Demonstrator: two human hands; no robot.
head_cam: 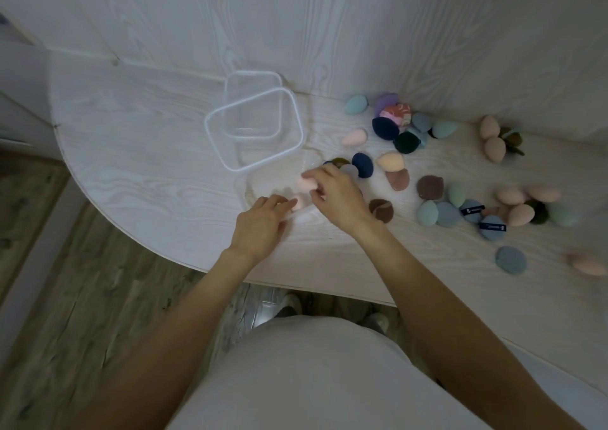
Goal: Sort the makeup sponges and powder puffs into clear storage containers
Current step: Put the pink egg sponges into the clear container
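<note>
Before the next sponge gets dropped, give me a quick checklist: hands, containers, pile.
1. Right hand grips a pink sponge: ok.
2. Left hand holds a second pink sponge: looks so, but blurred, cannot tell.
3. Clear container uncovered and upright on the table: ok.
4. Container under the hands: outline faint, cannot tell its edges.
5. Remaining sponges and puffs sorted: not ok, they lie loose to the right.
6. Peach sponge near the table's front edge: cannot tell if it is safe.

Left of the clear containers [253, 126] the table [138, 153] lay bare; right of them, scattered sponges and puffs [437, 196] crowded it, the wall [296, 18] just behind.
</note>
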